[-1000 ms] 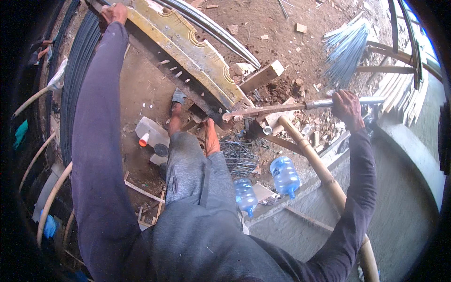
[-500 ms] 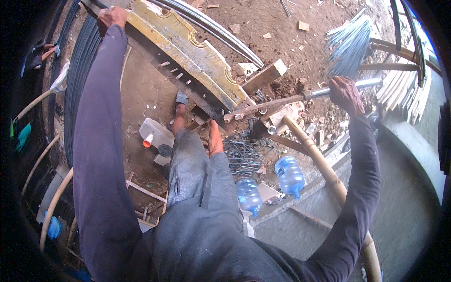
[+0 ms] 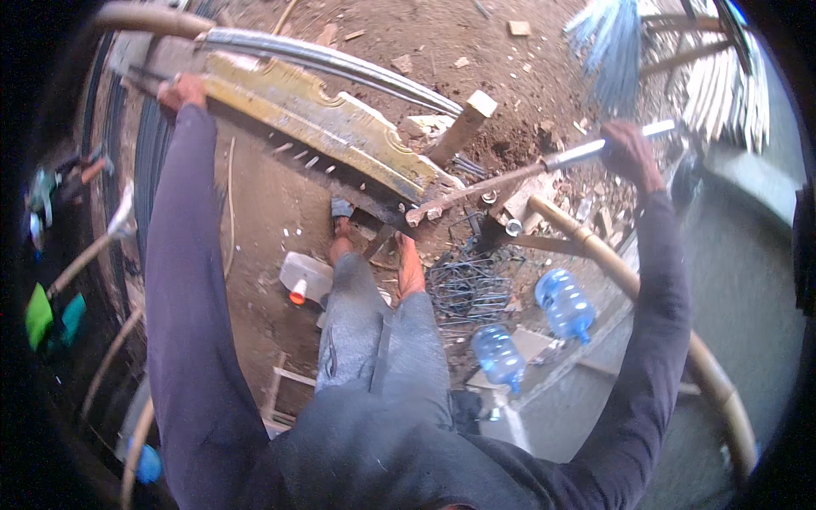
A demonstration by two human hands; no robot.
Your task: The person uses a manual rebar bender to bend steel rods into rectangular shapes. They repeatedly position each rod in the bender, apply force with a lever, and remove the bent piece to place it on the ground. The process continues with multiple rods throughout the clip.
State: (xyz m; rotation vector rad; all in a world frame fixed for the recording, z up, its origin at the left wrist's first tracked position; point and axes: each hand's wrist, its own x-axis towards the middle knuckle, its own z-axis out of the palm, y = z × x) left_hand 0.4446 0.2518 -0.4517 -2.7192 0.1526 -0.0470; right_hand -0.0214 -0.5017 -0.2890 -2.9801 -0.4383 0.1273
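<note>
At the upper left, my left hand [image 3: 183, 89] is closed round thin dark steel rods [image 3: 143, 78] at the far end of a plank bench. A yellow carved board [image 3: 314, 106] lies along that bench, with a row of short pegs [image 3: 297, 155] on the dark strip beside it. My right hand [image 3: 627, 151] grips the silver pipe handle of a long rusty bending bar [image 3: 484, 185]. The bar's flat end meets the bench's near right end, in front of my feet. Whether a rod sits in the bar's end is too small to tell.
A bamboo pole [image 3: 629, 272] slants past my right arm. Two blue water bottles [image 3: 564, 304] lie near a heap of bent steel pieces [image 3: 467, 285]. A whitish jerrycan [image 3: 308, 276] lies left of my legs. Long rods [image 3: 616, 55] are bundled at the upper right.
The whole view has turned and shifted, so the bench lies flatter across it. Both hands keep their grips, and the bar's flat end stays at the bench end.
</note>
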